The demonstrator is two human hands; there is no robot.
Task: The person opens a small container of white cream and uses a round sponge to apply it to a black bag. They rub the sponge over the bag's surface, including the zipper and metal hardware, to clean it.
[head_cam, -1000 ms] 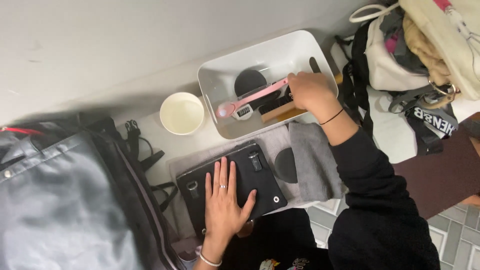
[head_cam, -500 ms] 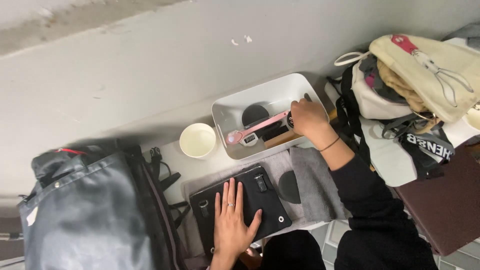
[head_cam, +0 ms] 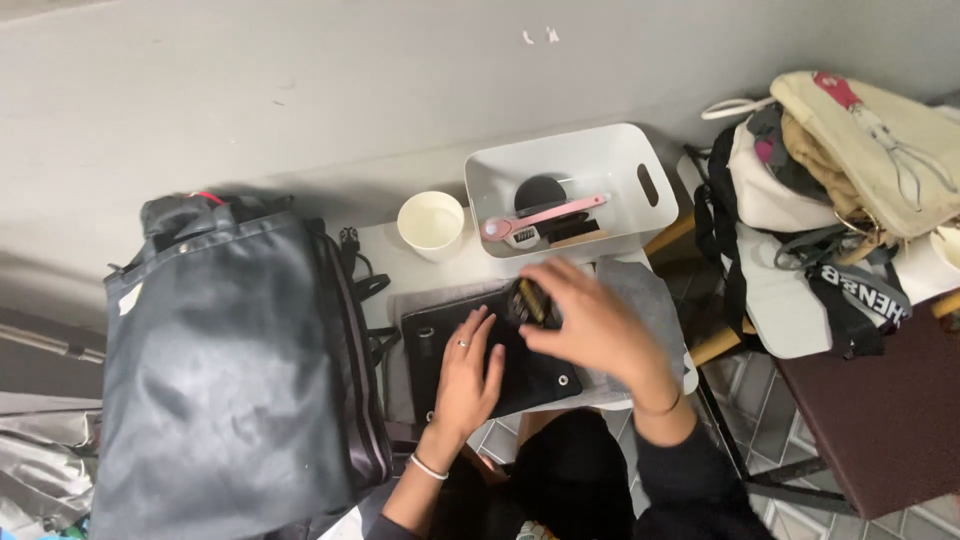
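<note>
A plain grey wall [head_cam: 300,90] runs behind a small white table [head_cam: 385,255], with tiled floor [head_cam: 760,400] showing below it. On the table lies a flat black pouch [head_cam: 530,375] with a metal snap at its lower corner, resting on a grey cloth [head_cam: 650,290]. My left hand [head_cam: 468,372] lies flat on the pouch, fingers spread, a ring on one finger and a thin bracelet at the wrist; it grasps nothing, only presses down. My right hand [head_cam: 590,325] is over the pouch's upper edge, fingers curled around a small dark object with a brass-coloured part [head_cam: 530,300]; the hand is blurred, so I cannot tell how firmly I have it or exactly what it is.

Just behind the pouch stands a white plastic bin [head_cam: 655,185] with a slot handle in its end wall. Inside it are a pink-handled tool [head_cam: 545,217], a round black object [head_cam: 540,190] and some small dark pieces beside a wooden strip. Left of the bin sits a white paper cup [head_cam: 431,224], nothing visible inside.

A large dark grey bag [head_cam: 230,350] fills the left side. To the right, a pile of cream and white tote bags [head_cam: 850,140] lies with a black strap bearing white lettering [head_cam: 850,295] draped across it, above a dark brown seat [head_cam: 880,420].
</note>
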